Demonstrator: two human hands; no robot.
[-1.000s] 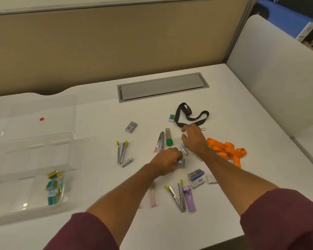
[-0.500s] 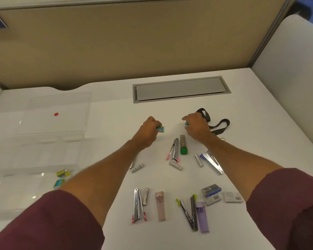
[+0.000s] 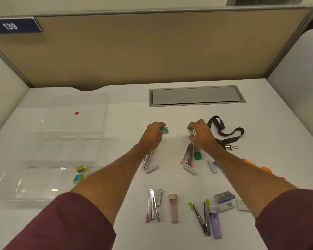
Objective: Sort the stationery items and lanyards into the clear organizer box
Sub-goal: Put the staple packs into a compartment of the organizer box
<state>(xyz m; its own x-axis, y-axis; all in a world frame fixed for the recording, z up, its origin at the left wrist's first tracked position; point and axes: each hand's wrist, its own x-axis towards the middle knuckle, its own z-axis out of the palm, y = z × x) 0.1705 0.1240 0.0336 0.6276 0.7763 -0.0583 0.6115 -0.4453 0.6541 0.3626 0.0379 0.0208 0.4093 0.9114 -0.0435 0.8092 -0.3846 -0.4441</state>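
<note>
Currently left hand [image 3: 153, 135] pinches teal eraser [image 3: 164, 130]; right hand [image 3: 201, 137] pinches second eraser [image 3: 192, 131]. Advice: hold both pinches firm, carry toward 8 o'clock, release into clear organizer box [image 3: 25, 198] compartment beside stored erasers [image 3: 81, 171].

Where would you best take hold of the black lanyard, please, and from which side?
Probably at the metal clip, where the flat bands of the black lanyard gather into one firm point. Come from above on the right, since the right hand lies at its left.

Black lanyard [image 3: 224, 134], maroon sleeves [image 3: 70, 222].
</note>
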